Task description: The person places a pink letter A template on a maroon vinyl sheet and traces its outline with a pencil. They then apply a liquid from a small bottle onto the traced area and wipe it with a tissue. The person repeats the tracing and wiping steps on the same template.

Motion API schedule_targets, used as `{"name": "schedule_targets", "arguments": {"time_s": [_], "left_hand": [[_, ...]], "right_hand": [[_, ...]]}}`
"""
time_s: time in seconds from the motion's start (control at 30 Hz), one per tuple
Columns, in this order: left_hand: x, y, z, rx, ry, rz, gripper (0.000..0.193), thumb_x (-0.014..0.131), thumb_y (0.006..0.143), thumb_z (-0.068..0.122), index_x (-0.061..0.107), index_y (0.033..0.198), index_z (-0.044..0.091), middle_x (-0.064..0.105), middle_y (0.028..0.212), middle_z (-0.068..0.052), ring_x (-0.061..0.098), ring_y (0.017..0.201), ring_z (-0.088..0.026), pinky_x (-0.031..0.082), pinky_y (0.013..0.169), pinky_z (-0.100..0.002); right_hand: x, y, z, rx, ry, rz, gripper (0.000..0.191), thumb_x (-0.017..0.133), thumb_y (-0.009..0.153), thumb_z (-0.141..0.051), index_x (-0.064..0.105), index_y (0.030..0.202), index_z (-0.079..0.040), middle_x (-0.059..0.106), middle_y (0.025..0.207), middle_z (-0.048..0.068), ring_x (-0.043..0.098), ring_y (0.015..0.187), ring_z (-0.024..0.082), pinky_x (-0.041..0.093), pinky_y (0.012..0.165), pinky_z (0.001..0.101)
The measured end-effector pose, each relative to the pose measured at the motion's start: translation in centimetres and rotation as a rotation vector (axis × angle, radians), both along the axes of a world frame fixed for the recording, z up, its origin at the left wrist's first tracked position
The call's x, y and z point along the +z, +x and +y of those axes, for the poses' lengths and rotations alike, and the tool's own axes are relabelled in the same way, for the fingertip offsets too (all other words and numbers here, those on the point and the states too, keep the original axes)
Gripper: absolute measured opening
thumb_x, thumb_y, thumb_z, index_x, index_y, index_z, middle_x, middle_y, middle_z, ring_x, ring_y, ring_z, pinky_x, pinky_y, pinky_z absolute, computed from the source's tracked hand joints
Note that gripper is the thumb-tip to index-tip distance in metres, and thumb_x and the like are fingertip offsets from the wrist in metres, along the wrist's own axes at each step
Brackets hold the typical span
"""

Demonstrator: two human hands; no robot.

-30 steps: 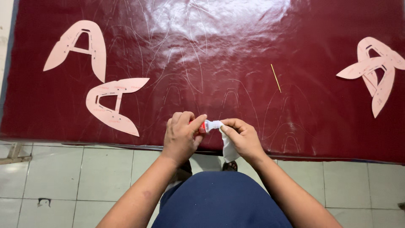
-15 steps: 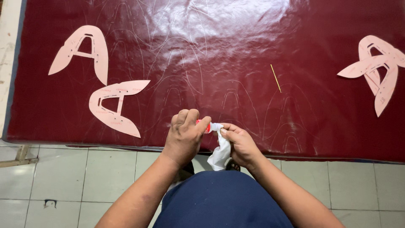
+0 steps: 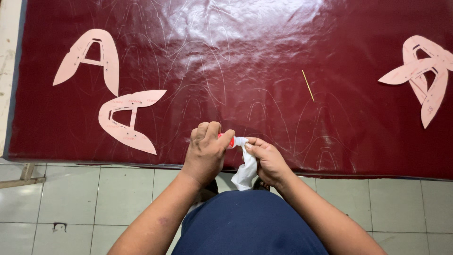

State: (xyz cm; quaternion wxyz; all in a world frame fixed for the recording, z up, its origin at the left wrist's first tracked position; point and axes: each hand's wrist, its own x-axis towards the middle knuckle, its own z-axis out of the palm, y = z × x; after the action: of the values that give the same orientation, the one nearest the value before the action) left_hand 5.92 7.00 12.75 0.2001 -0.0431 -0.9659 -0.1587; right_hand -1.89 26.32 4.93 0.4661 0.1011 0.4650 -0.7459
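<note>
Two hands: meet at the near edge of the glossy maroon leather sheet (image 3: pixel 264 56).
Left hand (image 3: pixel 206 150): fingers clamped around a small red-and-white tube (image 3: pixel 233 140).
Right hand (image 3: pixel 265 158): fingertips pinching a white cloth (image 3: pixel 246 172) against the tube's tip.
Nearby: pink card pattern piece (image 3: pixel 127 120).

free: leather sheet (image 3: pixel 245 56) centre | obstacles: pink patterns (image 3: pixel 127 120) left, patterns (image 3: pixel 427 78) right, stick (image 3: pixel 308 86)

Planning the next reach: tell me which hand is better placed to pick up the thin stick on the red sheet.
Right, probably. The stick lies up and right of the right hand; the left hand grips the tube.
</note>
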Motion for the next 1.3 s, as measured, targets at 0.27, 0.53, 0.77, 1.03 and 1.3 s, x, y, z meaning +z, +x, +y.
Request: {"name": "schedule_targets", "arguments": {"time_s": [0.27, 0.53, 0.77, 1.03, 1.3], "left_hand": [[-4.4, 0.3, -1.8, 0.153, 0.339, -0.083, 0.045, 0.083, 0.078, 0.021, 0.06, 0.116, 0.014, 0.061, 0.106, -0.006, 0.057, 0.102, -0.03, 0.045, 0.087, -0.045], [-9.8, 1.4, -3.7, 0.169, 0.462, -0.032, 0.045, 0.078, 0.089, 0.03, 0.051, 0.119, 0.013, 0.061, 0.11, -0.009, 0.057, 0.1, -0.035, 0.049, 0.088, -0.047], [-10.4, 1.4, -3.5, 0.164, 0.388, 0.007, 0.048, 0.072, 0.093, 0.039, 0.048, 0.123, 0.011, 0.06, 0.114, -0.011, 0.058, 0.1, -0.036, 0.048, 0.09, -0.048], [-10.5, 1.1, -3.5, 0.173, 0.37, 0.033, 0.05, 0.072, 0.093, 0.039, 0.046, 0.125, 0.011, 0.06, 0.117, -0.012, 0.058, 0.102, -0.036, 0.049, 0.09, -0.048], [-10.8, 1.4, -3.5, 0.167, 0.381, 0.008, 0.051, 0.073, 0.092, 0.038, 0.045, 0.126, 0.012, 0.06, 0.117, -0.012, 0.058, 0.101, -0.035, 0.049, 0.09, -0.047]], "right_hand": [[1.0, -4.9, 1.9, 0.295, 0.52, 0.724, 0.025, 0.07, 0.09, -0.018, 0.078, 0.111, -0.008, 0.078, 0.099, 0.002, 0.07, 0.087, 0.011, 0.057, 0.08, 0.0287], [0.8, -8.6, -1.9, 0.117, 0.852, 1.682, 0.009, 0.073, 0.089, -0.013, 0.076, 0.098, -0.014, 0.069, 0.097, 0.007, 0.069, 0.093, 0.027, 0.055, 0.079, 0.0388], [0.7, -9.2, -2.7, 0.102, 0.709, 1.768, 0.008, 0.074, 0.089, -0.011, 0.074, 0.093, -0.017, 0.065, 0.093, 0.004, 0.067, 0.086, 0.026, 0.055, 0.074, 0.0384], [0.9, -10.9, -2.5, 0.265, 0.637, 1.809, 0.013, 0.073, 0.085, -0.009, 0.076, 0.095, -0.016, 0.067, 0.095, 0.005, 0.068, 0.088, 0.028, 0.055, 0.075, 0.04], [0.5, -9.7, -1.0, 0.503, 0.464, 1.792, 0.014, 0.075, 0.084, -0.011, 0.074, 0.097, -0.015, 0.065, 0.095, 0.005, 0.068, 0.089, 0.027, 0.056, 0.074, 0.0371]]}}
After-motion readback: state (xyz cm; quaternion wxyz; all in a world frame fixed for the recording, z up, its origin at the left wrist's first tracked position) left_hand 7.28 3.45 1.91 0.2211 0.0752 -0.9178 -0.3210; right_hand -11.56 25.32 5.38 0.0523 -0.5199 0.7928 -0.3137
